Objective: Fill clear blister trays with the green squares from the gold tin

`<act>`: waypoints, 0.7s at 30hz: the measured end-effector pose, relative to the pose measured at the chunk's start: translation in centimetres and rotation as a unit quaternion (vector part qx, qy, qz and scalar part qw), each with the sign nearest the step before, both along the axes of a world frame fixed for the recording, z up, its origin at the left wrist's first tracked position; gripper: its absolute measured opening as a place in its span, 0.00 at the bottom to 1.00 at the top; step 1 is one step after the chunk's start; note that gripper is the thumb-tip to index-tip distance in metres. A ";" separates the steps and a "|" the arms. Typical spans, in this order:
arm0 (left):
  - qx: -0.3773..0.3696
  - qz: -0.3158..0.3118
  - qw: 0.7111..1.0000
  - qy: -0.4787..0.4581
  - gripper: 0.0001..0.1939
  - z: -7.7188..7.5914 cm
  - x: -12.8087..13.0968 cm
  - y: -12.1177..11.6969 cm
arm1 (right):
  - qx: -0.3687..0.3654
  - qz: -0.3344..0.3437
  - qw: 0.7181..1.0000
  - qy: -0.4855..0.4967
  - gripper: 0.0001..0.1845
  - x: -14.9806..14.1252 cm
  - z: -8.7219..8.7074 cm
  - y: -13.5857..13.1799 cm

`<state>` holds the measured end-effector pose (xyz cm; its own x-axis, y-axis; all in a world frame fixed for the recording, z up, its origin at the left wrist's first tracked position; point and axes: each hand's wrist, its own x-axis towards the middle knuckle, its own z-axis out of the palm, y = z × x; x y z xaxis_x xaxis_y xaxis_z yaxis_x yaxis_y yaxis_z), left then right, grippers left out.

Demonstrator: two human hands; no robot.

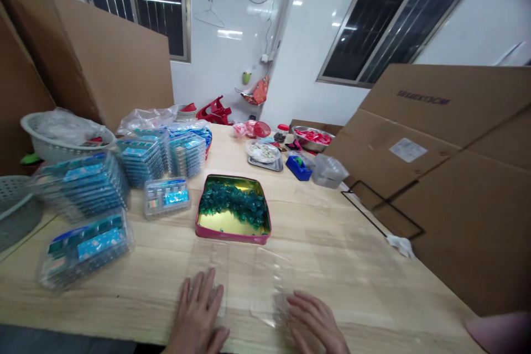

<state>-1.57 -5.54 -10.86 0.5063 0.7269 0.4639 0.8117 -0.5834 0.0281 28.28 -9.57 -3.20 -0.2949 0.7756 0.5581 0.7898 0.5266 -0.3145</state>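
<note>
My left hand (198, 310) rests with fingers spread on a clear plastic piece (211, 257) lying on the table. To its right, a second clear plastic piece (269, 271) stands or lies at a slant; its exact form is hard to make out. My right hand (313, 318) is at the right edge of that second piece, fingers stretched out and slightly blurred. Beyond both hands sits a pink-rimmed tin (233, 238) with a gold inside, holding a heap of dark teal translucent pieces (234, 199).
Filled clear cases (89, 249) and stacks of the same (85, 182) stand on the left by white baskets (39, 146). Further back are a blue tape dispenser (298, 168), clear empty boxes (327, 170) and a metal bowl (311, 144). Large cardboard (468, 188) borders the right.
</note>
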 end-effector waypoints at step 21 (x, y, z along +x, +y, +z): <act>-0.054 -0.042 0.985 -0.159 0.22 4.5 -0.1 0.1 | -0.234 -0.237 0.943 0.002 0.11 -9.7 2.9 24.7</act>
